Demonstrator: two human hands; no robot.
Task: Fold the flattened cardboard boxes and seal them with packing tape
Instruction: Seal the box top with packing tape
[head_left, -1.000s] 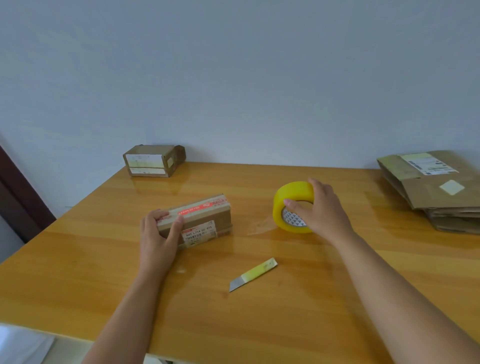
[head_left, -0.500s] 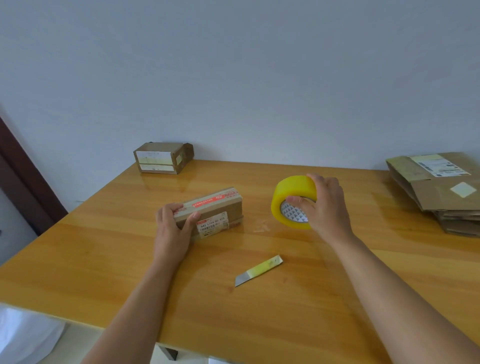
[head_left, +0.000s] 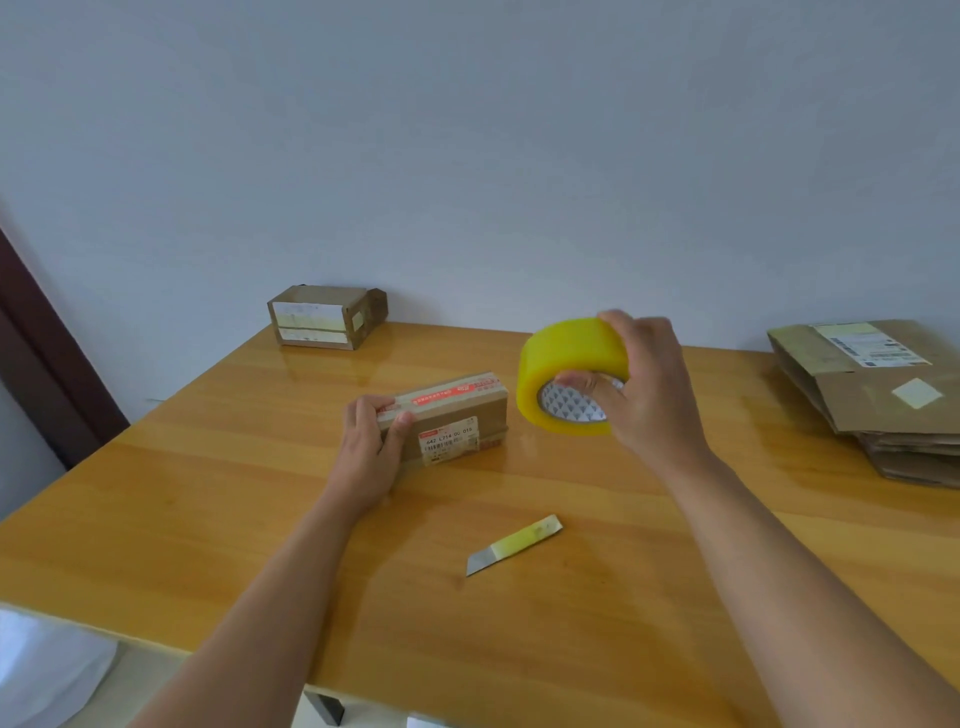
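Observation:
A small folded cardboard box (head_left: 457, 415) with a red strip on top and a white label on its front lies on the wooden table (head_left: 208, 493). My left hand (head_left: 371, 447) grips its left end, thumb on the top edge. My right hand (head_left: 641, 395) holds a yellow roll of packing tape (head_left: 563, 358) lifted off the table just right of the box, thumb inside the core and fingers over the rim. A stack of flattened cardboard boxes (head_left: 883, 405) lies at the table's right edge.
A small blade with a yellow handle (head_left: 514, 544) lies on the table in front of the box. Another folded box (head_left: 327, 317) sits at the back left against the wall. A dark door frame (head_left: 47, 374) stands at the left.
My right hand has lifted the tape roll off the table and brought it slightly up and toward the box. My left hand keeps its hold on the box.

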